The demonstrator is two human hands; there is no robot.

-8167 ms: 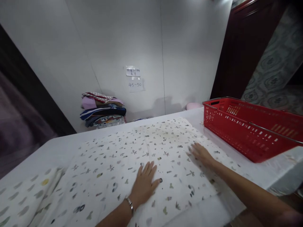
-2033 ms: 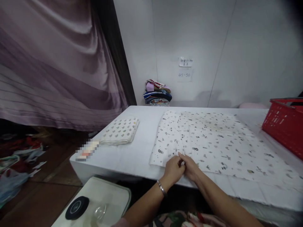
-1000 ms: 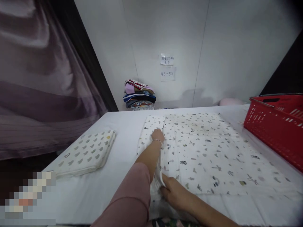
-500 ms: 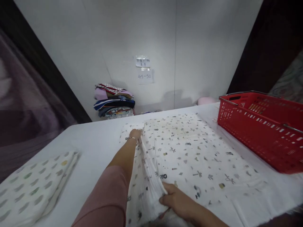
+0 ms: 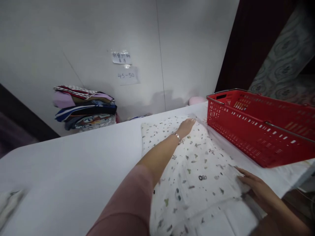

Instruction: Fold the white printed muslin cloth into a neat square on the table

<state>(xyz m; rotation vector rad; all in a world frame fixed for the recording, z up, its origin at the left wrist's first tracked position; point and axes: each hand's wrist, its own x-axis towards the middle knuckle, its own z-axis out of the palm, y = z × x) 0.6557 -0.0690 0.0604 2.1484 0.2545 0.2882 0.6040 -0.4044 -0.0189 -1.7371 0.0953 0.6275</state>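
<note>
The printed cloth lies folded into a long strip on the white table, its right edge just beside the red basket. It looks like thin, soft cotton: light, limp, likely to wrinkle and slide on the smooth top rather than hold a crease by itself, so the corners and folded edges seem the sensible places to grip. The left hand reaches across to the cloth's far end, near the basket's corner, fingers stretched out flat and pressing down, gripping nothing that I can see; a bracelet sits at the wrist. The right hand rests at the cloth's near right corner, fingers spread on the edge, open rather than clenched. Beyond the cloth, against the wall, a stack of folded fabrics. Above that, two paper notes: the lower reads "45-50", the upper handwriting is too small to read
</note>
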